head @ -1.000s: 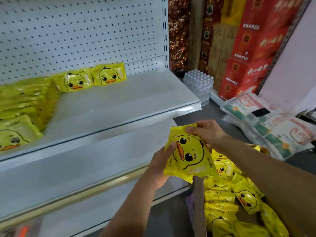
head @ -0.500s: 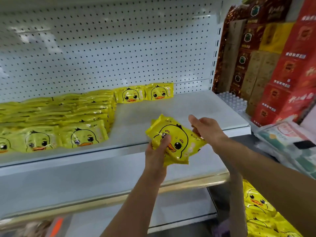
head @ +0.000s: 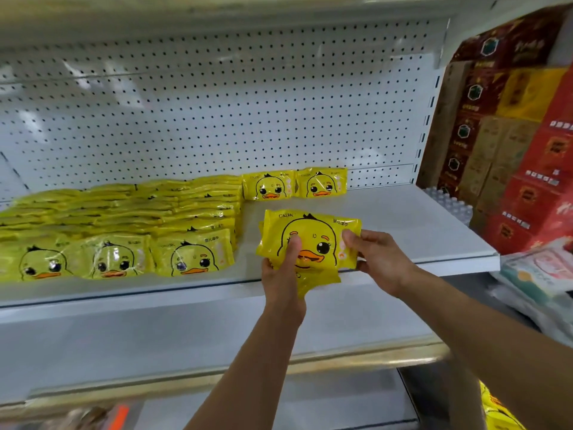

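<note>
Two hands are gripping yellow duck pack (head: 313,234) btwn them: L hand (head: 283,276) is pinching its lower-left corner, thumb on front; R hand (head: 383,263) is pinching right edge.

The yellow duck pack (head: 313,240) held up before the shelf carries the brand "ckak" in small dark letters at its upper left corner, and four Chinese characters that look like 婴儿湿巾 at its upper right. The same brand word and characters stand, fainter, on the front-row pack (head: 193,254) lying on the shelf, and in print too small to read on the two rear packs (head: 268,184). The red cartons (head: 539,181) at the right bear white Chinese characters, too blurred to read.
</note>
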`<action>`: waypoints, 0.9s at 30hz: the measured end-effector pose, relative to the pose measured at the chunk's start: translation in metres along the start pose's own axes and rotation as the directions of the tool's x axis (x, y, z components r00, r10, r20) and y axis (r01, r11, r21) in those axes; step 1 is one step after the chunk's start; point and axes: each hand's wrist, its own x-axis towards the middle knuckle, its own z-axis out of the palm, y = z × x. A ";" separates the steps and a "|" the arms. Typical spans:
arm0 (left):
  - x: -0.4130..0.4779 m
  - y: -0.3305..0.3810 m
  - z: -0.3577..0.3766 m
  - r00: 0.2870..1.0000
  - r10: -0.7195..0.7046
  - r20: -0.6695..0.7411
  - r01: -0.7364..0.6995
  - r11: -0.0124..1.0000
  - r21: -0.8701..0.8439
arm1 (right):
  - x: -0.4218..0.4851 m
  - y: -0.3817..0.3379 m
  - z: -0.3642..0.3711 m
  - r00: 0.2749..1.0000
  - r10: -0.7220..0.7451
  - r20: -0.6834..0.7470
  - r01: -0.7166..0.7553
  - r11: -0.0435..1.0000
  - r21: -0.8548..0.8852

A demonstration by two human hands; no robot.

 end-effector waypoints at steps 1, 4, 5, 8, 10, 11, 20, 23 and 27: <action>0.000 0.003 -0.001 1.000 -0.012 0.004 0.012 1.000 0.006 | 0.002 -0.002 0.003 1.000 -0.017 -0.016 0.017 0.999 -0.032; 0.002 0.010 -0.001 1.000 -0.010 0.023 0.010 1.000 0.025 | 0.012 -0.007 0.010 0.994 -0.098 -0.052 0.089 0.984 -0.155; 0.002 0.012 -0.001 1.000 0.000 0.022 -0.001 0.999 0.048 | 0.016 -0.009 0.011 0.992 -0.115 -0.056 0.104 0.979 -0.175; 0.010 0.016 0.002 1.000 0.013 0.014 -0.014 0.999 0.053 | 0.027 -0.013 0.012 0.997 -0.075 -0.027 0.070 0.988 -0.136; 0.015 0.020 0.006 1.000 0.023 -0.009 -0.022 0.997 0.080 | 0.035 -0.013 0.011 1.000 -0.008 0.020 0.011 0.990 -0.142; 0.018 0.022 0.007 0.999 0.026 -0.021 -0.024 0.994 0.104 | 0.040 -0.014 0.010 0.999 0.011 0.037 -0.004 0.984 -0.177; 0.060 0.032 0.022 0.999 -0.004 -0.038 0.011 0.985 0.172 | 0.112 -0.026 0.003 0.997 0.045 -0.067 -0.048 0.998 -0.040; 0.079 0.034 0.025 0.995 0.026 -0.094 -0.009 0.985 0.175 | 0.137 -0.025 -0.002 0.996 0.030 -0.084 -0.031 0.999 -0.018; 0.103 0.035 0.025 0.974 0.041 -0.223 -0.013 0.992 0.128 | 0.167 -0.018 -0.008 0.993 -0.002 -0.115 0.001 1.000 -0.007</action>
